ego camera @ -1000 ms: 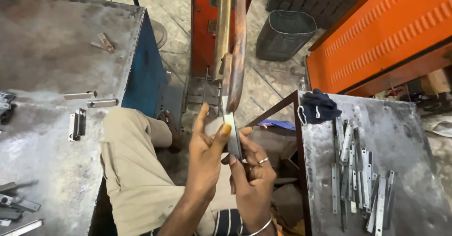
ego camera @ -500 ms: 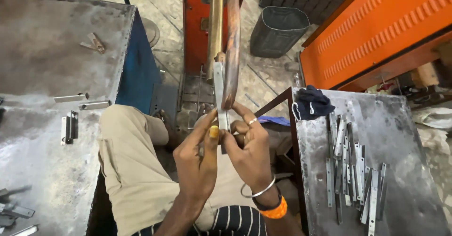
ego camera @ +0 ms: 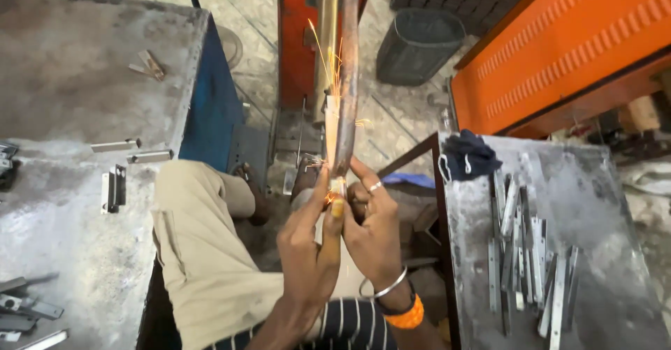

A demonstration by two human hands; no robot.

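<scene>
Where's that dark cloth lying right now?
The dark cloth lies at the far left corner of the metal table on the person's right, just beyond the pile of metal strips.

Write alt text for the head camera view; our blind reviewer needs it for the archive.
Seen from above, a seated person's left hand and right hand press a small metal piece against an upright grinding belt, throwing sparks. Metal strips lie on a grey table at right; a second metal table stands at left.

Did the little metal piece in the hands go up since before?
Yes. The small flat metal piece rose toward the vertical grinding belt, now throwing sparks, closer to the orange machine column.
</scene>
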